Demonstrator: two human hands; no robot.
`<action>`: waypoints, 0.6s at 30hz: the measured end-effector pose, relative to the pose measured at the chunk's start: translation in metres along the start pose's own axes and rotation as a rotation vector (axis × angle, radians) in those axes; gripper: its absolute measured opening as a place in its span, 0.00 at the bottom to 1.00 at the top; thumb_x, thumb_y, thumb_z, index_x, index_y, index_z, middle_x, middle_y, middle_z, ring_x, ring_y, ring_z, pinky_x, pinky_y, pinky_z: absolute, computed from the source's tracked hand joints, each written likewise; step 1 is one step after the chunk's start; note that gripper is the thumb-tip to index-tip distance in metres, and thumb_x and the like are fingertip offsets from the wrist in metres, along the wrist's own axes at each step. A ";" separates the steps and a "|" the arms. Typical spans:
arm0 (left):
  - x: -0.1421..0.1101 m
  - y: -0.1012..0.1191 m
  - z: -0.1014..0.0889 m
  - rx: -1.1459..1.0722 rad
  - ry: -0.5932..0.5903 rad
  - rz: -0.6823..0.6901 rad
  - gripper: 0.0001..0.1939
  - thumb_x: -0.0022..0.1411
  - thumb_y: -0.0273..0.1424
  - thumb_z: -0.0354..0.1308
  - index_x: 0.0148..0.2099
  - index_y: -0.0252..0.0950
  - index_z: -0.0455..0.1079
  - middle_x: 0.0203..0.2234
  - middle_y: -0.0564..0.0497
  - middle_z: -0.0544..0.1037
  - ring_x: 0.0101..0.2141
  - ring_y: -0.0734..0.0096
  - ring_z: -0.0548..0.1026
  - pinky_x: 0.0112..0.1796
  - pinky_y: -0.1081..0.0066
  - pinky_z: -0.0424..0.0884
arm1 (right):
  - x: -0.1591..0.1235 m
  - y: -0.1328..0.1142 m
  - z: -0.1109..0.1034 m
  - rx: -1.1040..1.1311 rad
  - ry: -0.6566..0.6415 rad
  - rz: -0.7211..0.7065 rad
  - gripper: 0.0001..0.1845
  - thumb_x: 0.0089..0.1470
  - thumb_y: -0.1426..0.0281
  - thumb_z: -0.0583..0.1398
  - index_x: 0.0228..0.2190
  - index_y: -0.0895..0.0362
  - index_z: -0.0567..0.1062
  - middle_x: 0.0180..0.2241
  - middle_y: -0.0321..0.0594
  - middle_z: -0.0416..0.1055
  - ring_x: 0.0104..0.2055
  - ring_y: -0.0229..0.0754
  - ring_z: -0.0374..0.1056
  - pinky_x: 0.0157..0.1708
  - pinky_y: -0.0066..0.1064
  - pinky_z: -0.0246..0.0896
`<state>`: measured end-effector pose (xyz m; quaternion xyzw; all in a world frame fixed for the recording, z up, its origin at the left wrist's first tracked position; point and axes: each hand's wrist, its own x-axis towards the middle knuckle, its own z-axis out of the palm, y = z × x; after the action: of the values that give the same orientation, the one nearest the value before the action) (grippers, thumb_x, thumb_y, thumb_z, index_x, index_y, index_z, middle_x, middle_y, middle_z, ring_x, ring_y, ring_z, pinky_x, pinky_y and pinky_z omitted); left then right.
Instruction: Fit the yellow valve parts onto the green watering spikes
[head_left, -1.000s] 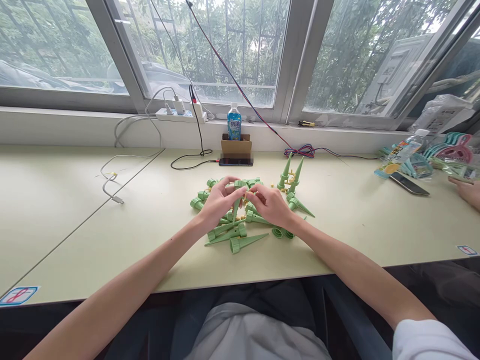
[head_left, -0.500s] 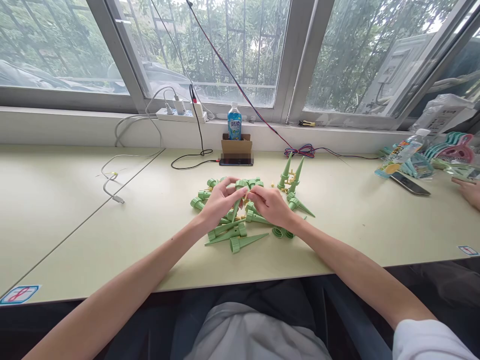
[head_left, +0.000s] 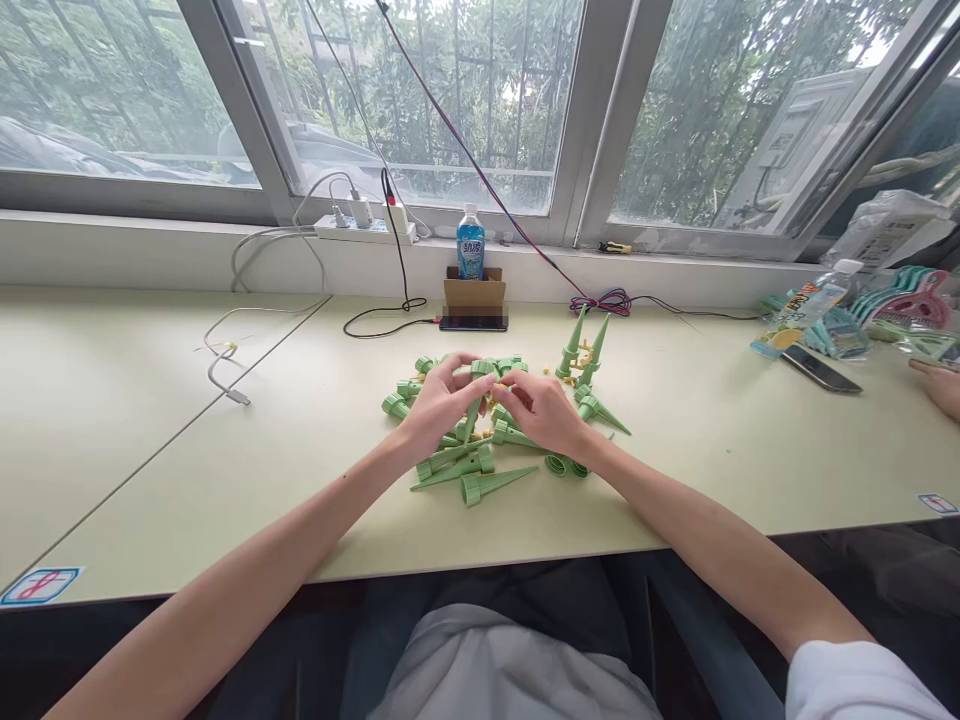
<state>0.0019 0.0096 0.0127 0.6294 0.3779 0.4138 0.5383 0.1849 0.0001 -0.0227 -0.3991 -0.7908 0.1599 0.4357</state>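
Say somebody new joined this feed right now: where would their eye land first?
Probably on the jumble of green plastic spikes mid-table, where the left hand holds one green spike point down and the right hand meets it. Next, likely the two upright green spikes to the right, points up. Behind the jumble, the bright blue bottle stands out at the window.

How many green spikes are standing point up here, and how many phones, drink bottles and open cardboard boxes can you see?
Green spikes standing point up: 2
Phones: 2
Drink bottles: 2
Open cardboard box: 1
Total: 7
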 end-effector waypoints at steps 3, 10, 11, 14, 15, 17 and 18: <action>0.000 0.000 0.001 -0.003 0.000 0.005 0.25 0.56 0.45 0.67 0.49 0.39 0.64 0.24 0.56 0.74 0.23 0.74 0.69 0.25 0.73 0.65 | 0.000 0.000 0.000 -0.005 0.000 0.000 0.17 0.67 0.59 0.54 0.30 0.56 0.68 0.17 0.27 0.55 0.19 0.32 0.46 0.21 0.27 0.44; 0.000 -0.001 0.000 0.022 -0.003 0.007 0.25 0.57 0.46 0.66 0.50 0.39 0.64 0.23 0.57 0.73 0.22 0.75 0.68 0.25 0.73 0.65 | 0.001 -0.001 0.000 -0.008 0.011 -0.029 0.19 0.68 0.61 0.53 0.25 0.55 0.63 0.18 0.28 0.54 0.21 0.33 0.45 0.21 0.27 0.44; 0.000 -0.001 0.000 0.024 -0.004 0.007 0.25 0.57 0.46 0.66 0.50 0.39 0.64 0.23 0.57 0.73 0.21 0.75 0.68 0.25 0.73 0.64 | 0.001 -0.001 0.000 -0.005 0.012 -0.031 0.19 0.68 0.62 0.53 0.25 0.55 0.62 0.18 0.28 0.53 0.21 0.33 0.44 0.21 0.27 0.44; 0.000 -0.002 0.000 0.022 -0.004 0.008 0.25 0.58 0.46 0.65 0.50 0.39 0.64 0.22 0.57 0.73 0.21 0.75 0.68 0.25 0.73 0.64 | 0.001 0.000 0.000 0.012 0.000 -0.023 0.20 0.68 0.62 0.53 0.24 0.55 0.61 0.18 0.28 0.52 0.21 0.33 0.46 0.22 0.27 0.44; 0.000 -0.002 0.000 0.021 -0.005 0.009 0.25 0.58 0.45 0.65 0.50 0.39 0.64 0.22 0.57 0.73 0.21 0.76 0.68 0.25 0.73 0.64 | 0.001 0.000 0.000 0.020 -0.007 -0.016 0.20 0.68 0.62 0.52 0.24 0.55 0.61 0.17 0.28 0.53 0.20 0.33 0.46 0.22 0.27 0.45; 0.000 -0.002 0.000 0.022 -0.008 0.008 0.24 0.58 0.45 0.65 0.50 0.39 0.64 0.22 0.57 0.72 0.20 0.76 0.68 0.25 0.73 0.63 | 0.001 0.000 0.000 0.032 -0.022 -0.003 0.20 0.68 0.61 0.52 0.24 0.55 0.62 0.17 0.28 0.54 0.20 0.33 0.49 0.22 0.27 0.46; 0.000 -0.002 0.000 0.023 -0.008 0.006 0.24 0.58 0.45 0.65 0.50 0.39 0.64 0.22 0.57 0.73 0.20 0.76 0.68 0.25 0.73 0.63 | 0.001 0.001 0.000 0.033 -0.026 0.002 0.21 0.69 0.61 0.51 0.24 0.55 0.62 0.17 0.29 0.55 0.20 0.33 0.49 0.23 0.27 0.46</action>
<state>0.0016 0.0104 0.0105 0.6383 0.3784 0.4085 0.5315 0.1847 0.0012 -0.0230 -0.3905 -0.7932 0.1785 0.4319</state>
